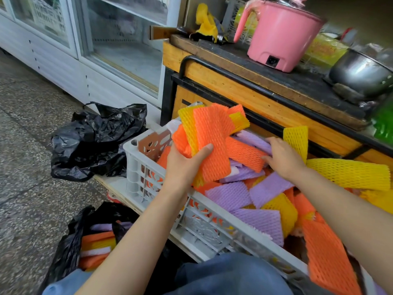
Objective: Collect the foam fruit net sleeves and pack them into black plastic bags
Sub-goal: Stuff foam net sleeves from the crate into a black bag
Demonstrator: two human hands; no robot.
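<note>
My left hand (185, 161) grips a bunch of orange and yellow foam sleeves (209, 133) above the left end of a white plastic crate (136, 167). The crate holds a loose heap of purple, orange and yellow sleeves (251, 201). Over that heap, my right hand (282, 156) reaches in with fingers spread, touching a purple and an orange sleeve. An open black bag (70, 248) at the lower left holds stacked orange, yellow and purple sleeves. Another crumpled black bag (95, 141) lies on the floor left of the crate.
A wooden counter (244, 90) with a black metal rail stands behind the crate, carrying a pink pot (280, 37) and a steel bowl (361, 75). Glass-door coolers (106, 39) line the far left. Speckled floor (25, 167) spreads to the left.
</note>
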